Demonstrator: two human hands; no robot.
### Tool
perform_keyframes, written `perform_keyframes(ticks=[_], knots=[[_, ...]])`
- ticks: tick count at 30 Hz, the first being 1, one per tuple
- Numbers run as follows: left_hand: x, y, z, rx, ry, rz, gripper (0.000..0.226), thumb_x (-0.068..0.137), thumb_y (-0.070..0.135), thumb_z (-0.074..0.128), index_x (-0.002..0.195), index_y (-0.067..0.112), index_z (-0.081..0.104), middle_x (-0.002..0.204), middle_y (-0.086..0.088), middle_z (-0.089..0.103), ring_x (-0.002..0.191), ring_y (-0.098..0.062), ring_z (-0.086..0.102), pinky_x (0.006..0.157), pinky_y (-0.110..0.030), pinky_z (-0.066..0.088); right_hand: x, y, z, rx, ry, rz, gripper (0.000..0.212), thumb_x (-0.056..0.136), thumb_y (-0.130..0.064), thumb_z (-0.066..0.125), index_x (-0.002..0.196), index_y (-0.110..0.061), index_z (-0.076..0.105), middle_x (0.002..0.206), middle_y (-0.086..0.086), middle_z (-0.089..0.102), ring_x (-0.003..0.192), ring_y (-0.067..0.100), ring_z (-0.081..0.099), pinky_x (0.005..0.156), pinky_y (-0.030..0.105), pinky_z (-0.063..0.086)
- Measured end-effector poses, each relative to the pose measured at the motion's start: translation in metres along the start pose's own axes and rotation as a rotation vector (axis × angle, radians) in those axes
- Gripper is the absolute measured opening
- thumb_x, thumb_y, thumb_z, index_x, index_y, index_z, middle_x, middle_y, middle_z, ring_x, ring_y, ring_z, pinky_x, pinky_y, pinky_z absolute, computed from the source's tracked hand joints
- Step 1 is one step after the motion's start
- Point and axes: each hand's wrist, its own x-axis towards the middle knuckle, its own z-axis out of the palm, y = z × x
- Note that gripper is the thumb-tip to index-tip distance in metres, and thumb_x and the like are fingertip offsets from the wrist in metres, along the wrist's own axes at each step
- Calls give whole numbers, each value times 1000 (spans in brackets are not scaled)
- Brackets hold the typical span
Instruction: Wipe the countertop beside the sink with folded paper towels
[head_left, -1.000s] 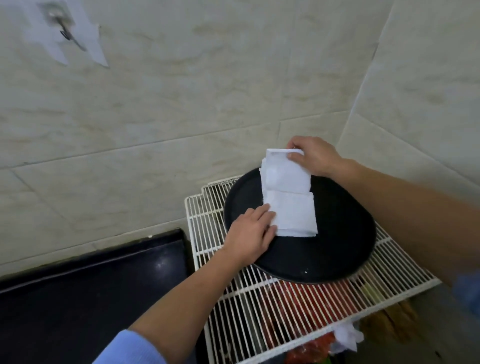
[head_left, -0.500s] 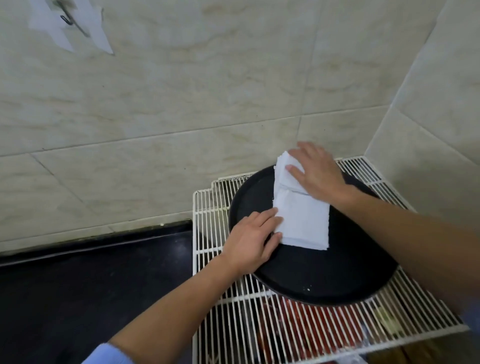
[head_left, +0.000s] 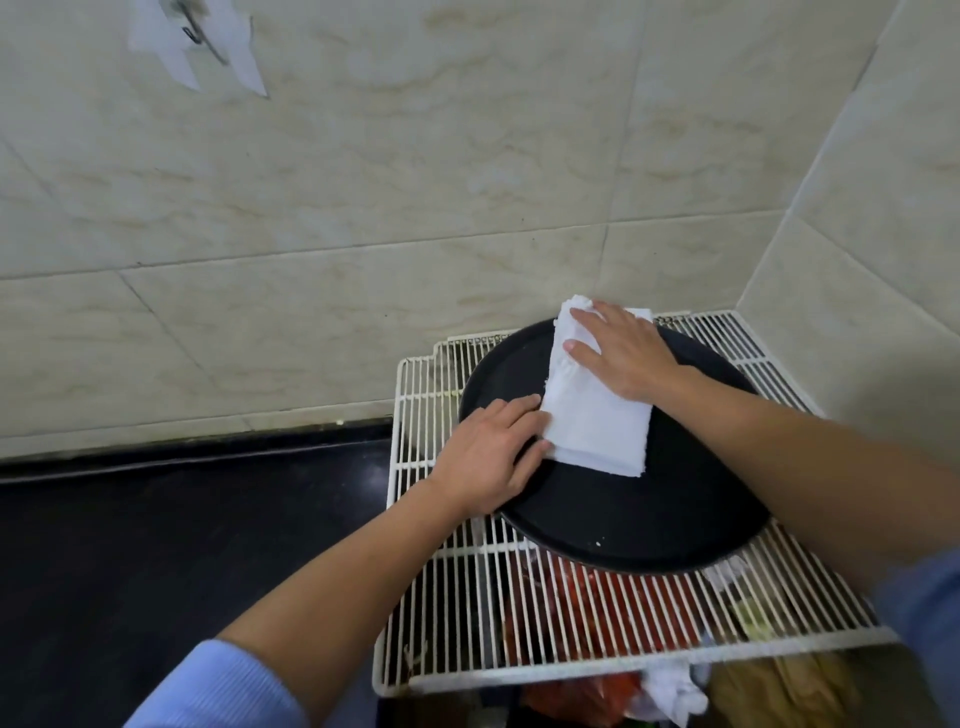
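R grip flat, pressing folded towels on black tray; L grip flat, touching towels' edge.

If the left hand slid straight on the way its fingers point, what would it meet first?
The folded paper towel on the black tray: the left hand seems to touch its left edge now. Farther along lies the right hand.

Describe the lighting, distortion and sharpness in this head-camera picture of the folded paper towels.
Head view: soft, even light, faint shadows; the wide lens bows the tile joints; paper towels bright yet sharp; right sleeve at the edge blurred.
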Motion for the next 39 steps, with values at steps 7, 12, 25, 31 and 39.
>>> perform_keyframes(ticks=[7,12,25,31,39], knots=[[-71,-21,-57,156,81,-170,33,92,33,51,117,14,60,106,-2,63,93,-20,59,78,-32,47,-3,-96,-35,19,233,-214,37,96,-37,44,126,-18,57,127,7,57,116,28,51,92,42,42],[-193,-55,-110,272,55,-497,23,90,30,49,100,15,63,92,-3,63,86,-27,61,68,-37,50,-26,-237,-19,29,189,-501,29,94,-37,47,108,-21,66,111,6,66,103,30,61,81,39,50],[-644,-70,-266,471,15,-1177,20,90,33,46,97,19,58,98,-2,66,92,-29,63,71,-37,50,-210,-676,79,99,-23,-1071,27,95,-44,43,103,-27,62,103,-4,65,94,24,62,71,34,46],[-793,-55,-302,490,80,-1454,23,89,33,48,101,17,59,102,-4,68,94,-31,62,73,-38,50,-285,-831,102,111,-89,-1313,27,96,-43,43,107,-26,61,107,-3,64,95,23,61,75,36,47],[-933,-79,-339,533,104,-1742,27,91,33,45,105,15,60,102,-7,68,94,-31,62,74,-38,49,-330,-1020,151,122,-125,-1579,31,95,-44,43,113,-26,61,111,-1,65,100,23,61,79,37,49]])
